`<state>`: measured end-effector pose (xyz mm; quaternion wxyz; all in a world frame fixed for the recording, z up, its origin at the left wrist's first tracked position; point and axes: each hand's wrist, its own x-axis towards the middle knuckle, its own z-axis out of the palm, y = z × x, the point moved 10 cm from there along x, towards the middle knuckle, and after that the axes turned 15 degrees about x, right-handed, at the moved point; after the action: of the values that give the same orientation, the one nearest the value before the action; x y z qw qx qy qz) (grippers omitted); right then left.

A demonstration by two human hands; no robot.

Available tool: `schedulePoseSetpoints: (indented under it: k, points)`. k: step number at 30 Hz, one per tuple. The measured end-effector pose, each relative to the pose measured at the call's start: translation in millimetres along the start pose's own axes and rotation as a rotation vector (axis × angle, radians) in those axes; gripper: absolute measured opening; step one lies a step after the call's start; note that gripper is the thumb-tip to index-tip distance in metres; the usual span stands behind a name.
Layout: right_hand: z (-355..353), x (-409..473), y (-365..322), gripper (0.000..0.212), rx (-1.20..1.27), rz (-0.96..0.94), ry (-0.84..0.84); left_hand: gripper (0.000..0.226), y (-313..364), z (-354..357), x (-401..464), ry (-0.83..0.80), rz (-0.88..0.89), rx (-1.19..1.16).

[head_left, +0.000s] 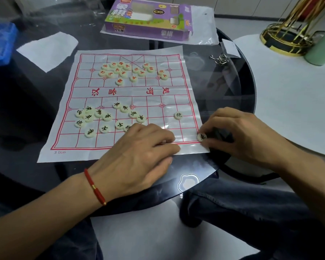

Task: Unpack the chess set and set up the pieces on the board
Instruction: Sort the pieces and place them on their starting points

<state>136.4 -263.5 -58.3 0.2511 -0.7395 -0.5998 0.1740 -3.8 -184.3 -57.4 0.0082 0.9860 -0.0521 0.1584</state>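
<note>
A thin white paper chess board with a red printed grid (120, 94) lies flat on the dark round glass counter (233, 87). On its far half sits a loose cluster of round cream pieces with red characters (128, 71); on the near half, mostly toward the left, lie scattered round cream pieces with black characters (101, 117), and 1 black-marked piece (178, 115) sits alone near the right edge.

The right hand (242, 134) pinches 1 cream piece with a black character (201, 137) between its fingertips at the near right corner of the grid. The left hand (139, 152), with a red cord bracelet (95, 187) on its wrist, rests on the near edge of the board with fingers loosely bent; whether it holds anything underneath cannot be told.

Beyond the board a purple cardboard game box (148, 19) lies on a clear plastic bag (204, 27). A small metal wire puzzle (218, 59) sits right of the board.
</note>
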Motion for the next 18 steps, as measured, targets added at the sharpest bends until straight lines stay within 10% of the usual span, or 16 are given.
schedulePoseSetpoints:
  k: [18]
  points:
    - [-15,11,-16,0.037,-0.007,-0.023,-0.007,0.018,2,-7,-3,0.108,-0.057,-0.002]
